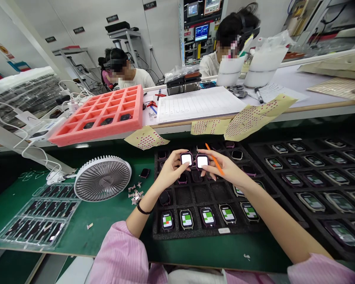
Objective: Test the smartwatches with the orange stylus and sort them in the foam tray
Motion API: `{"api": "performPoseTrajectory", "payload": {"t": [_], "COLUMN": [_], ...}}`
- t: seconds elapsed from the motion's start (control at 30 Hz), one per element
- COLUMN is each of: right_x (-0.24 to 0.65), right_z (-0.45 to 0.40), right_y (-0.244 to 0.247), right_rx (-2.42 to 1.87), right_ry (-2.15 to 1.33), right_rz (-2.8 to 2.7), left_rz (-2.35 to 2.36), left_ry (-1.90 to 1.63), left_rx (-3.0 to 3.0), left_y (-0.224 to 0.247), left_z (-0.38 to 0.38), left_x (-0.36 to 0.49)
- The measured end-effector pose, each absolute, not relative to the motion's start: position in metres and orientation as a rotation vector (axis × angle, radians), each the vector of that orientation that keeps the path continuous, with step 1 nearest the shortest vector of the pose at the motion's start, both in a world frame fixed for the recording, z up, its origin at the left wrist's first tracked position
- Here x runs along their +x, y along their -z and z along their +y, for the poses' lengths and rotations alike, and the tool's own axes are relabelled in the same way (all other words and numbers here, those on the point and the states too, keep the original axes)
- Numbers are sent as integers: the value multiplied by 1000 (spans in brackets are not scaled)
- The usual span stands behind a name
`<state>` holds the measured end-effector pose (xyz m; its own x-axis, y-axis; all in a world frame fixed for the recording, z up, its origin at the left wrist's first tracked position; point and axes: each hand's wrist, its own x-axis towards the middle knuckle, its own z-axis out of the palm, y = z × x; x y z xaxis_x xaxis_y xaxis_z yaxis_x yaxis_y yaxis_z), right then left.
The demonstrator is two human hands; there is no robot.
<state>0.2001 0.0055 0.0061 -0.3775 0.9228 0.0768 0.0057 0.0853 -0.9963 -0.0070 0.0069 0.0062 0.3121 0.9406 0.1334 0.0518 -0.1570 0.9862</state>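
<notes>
My left hand [174,167] is closed around a purple-framed smartwatch body [186,158] with a lit white screen. Beside it, my right hand [225,167] grips a second purple-framed smartwatch [202,161], its screen white too. An orange pen-like stick [214,159] also sits between the fingers of my right hand. Both watches are held up side by side over a black foam tray [189,232]. In the tray's front row lie several watches with green and white screens, such as one smartwatch [208,216]. Some pockets behind them hold dark-screened watches, partly hidden by my hands.
A second foam tray of watches [316,179] lies at right. Left are a white fan [104,178], small loose pieces [135,195] and a clear plastic tray [38,215]. A shelf behind carries a pink foam tray [97,134] and paper sheets [195,104]. Two co-workers sit beyond.
</notes>
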Motion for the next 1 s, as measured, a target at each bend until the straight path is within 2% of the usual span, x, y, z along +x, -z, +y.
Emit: {"api": "performPoseTrajectory", "payload": {"t": [0.4, 1.0], "right_x": [200, 201], "right_z": [1, 5], "right_y": [-9, -9], "right_rx": [-1040, -977], "right_ry": [-1334, -1388], "right_rz": [-1447, -1510], "left_rz": [998, 962], "left_ry": [-1138, -1028], "left_rx": [1410, 1477], "left_y": [-7, -11], "left_z": [8, 4], "left_x": [-1, -4]}}
